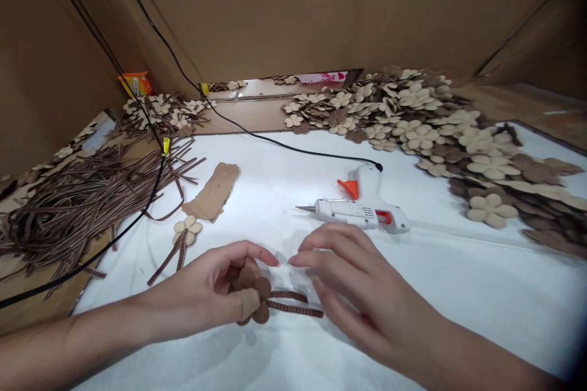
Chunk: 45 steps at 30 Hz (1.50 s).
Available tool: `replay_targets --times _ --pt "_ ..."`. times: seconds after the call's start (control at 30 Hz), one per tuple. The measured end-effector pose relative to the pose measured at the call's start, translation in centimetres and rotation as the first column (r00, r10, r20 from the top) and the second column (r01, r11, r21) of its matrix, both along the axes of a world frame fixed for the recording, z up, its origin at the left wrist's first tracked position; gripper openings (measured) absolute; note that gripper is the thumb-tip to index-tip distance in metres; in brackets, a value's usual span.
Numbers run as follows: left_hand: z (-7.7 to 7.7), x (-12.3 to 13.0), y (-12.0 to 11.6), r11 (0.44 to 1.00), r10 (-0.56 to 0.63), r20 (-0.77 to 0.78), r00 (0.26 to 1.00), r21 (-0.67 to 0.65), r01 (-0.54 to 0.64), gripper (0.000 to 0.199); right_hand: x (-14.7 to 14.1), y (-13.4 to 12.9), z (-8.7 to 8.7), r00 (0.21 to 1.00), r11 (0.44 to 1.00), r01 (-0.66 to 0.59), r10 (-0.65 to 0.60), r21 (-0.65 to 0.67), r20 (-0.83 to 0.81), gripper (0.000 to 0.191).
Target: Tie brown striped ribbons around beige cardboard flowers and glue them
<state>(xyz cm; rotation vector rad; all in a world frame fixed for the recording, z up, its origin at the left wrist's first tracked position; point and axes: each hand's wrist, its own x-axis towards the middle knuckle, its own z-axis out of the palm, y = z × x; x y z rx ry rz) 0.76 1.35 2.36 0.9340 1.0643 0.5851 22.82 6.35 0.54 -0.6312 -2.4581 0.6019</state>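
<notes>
My left hand (229,284) grips a brown fabric flower (261,311) between thumb and curled fingers, with the index finger stretched forward. Tape or a bandage wraps the thumb. Two short lengths of checked brown ribbon (296,305) stick out of the flower to the right. Just beyond the ribbon ends, my right hand (353,287) hovers with its fingers loosely bent and apart, holding nothing that I can see. A white hot glue gun (358,210) lies on its side behind the right hand, nozzle pointing left. Left of it rests a beige flower (188,230) with two ribbon tails.
Beige and brown flowers (422,128) are heaped at the back right. A tangle of ribbon strips (82,195) covers the left side. A torn cardboard piece (213,192) lies mid-left. The black cord (284,146) crosses the table to the glue gun. Cardboard walls (275,11) enclose the back.
</notes>
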Motion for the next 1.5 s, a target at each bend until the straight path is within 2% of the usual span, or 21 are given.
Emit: replay_targets --times 0.17,0.23,0.37,0.53,0.63,0.8,0.93,1.03,1.17,1.23,1.27,1.37,1.5 --pt "-0.4 0.0 -0.4 1.000 -0.001 0.113 0.994 -0.012 0.003 0.033 -0.5 -0.8 0.1 0.989 0.985 -0.021 0.045 -0.171 0.139 0.011" --pt "-0.6 0.0 -0.5 1.000 -0.007 0.156 0.988 -0.024 0.011 0.036 -0.7 -1.1 0.1 0.990 0.971 -0.033 0.064 -0.239 0.125 0.010" --pt "-0.9 0.0 -0.4 0.999 -0.017 0.201 0.979 -0.045 0.027 0.041 -0.7 -1.1 0.1 0.995 0.957 -0.027 0.053 -0.288 0.082 0.007" --pt "-1.0 -0.1 -0.3 0.994 -0.045 0.167 0.985 -0.086 0.060 0.042 -0.5 -0.8 0.3 0.999 0.940 -0.009 0.020 -0.342 0.029 0.008" --pt "-1.0 0.1 -0.3 0.995 -0.031 0.145 0.989 -0.092 0.045 0.037 -0.4 -0.8 0.5 1.000 0.898 -0.021 0.026 -0.440 0.004 0.008" --pt "-0.6 0.3 -0.4 0.999 0.038 0.104 0.994 -0.033 -0.035 0.032 -0.5 -0.8 0.8 0.998 0.769 0.066 -0.042 -0.636 0.053 0.013" --pt "0.1 0.2 -0.7 0.999 0.037 0.067 0.997 0.002 -0.037 0.031 -0.6 -0.7 1.1 0.999 0.659 0.029 -0.048 -0.752 -0.004 0.015" --pt "0.2 0.2 -0.8 0.999 0.036 0.074 0.997 -0.001 -0.036 0.030 -0.6 -0.6 1.1 0.999 0.542 0.022 -0.045 -0.840 -0.003 0.022" --pt "-0.1 0.4 -0.8 0.997 0.074 0.043 0.996 0.002 -0.074 0.028 -0.8 -0.5 1.1 0.998 0.336 -0.015 -0.053 -0.942 -0.035 0.028" --pt "-0.2 0.4 -0.7 0.997 0.080 0.028 0.996 -0.006 -0.080 0.027 -0.8 -0.5 1.0 0.998 0.268 -0.032 -0.052 -0.963 -0.047 0.028" --pt "-0.3 0.4 -0.7 0.997 0.075 0.028 0.997 -0.011 -0.075 0.028 -0.8 -0.5 1.0 0.997 0.252 -0.032 -0.060 -0.967 -0.048 0.028" --pt "-0.5 0.3 -0.7 0.998 0.061 0.049 0.997 -0.021 -0.060 0.028 -0.9 -0.7 0.6 0.992 0.264 -0.037 -0.108 -0.964 -0.068 0.023" --pt "-0.6 0.3 -0.8 0.998 0.064 0.044 0.997 -0.030 -0.063 0.028 -1.0 -0.8 0.0 0.982 0.377 -0.030 -0.163 -0.926 -0.099 0.018"
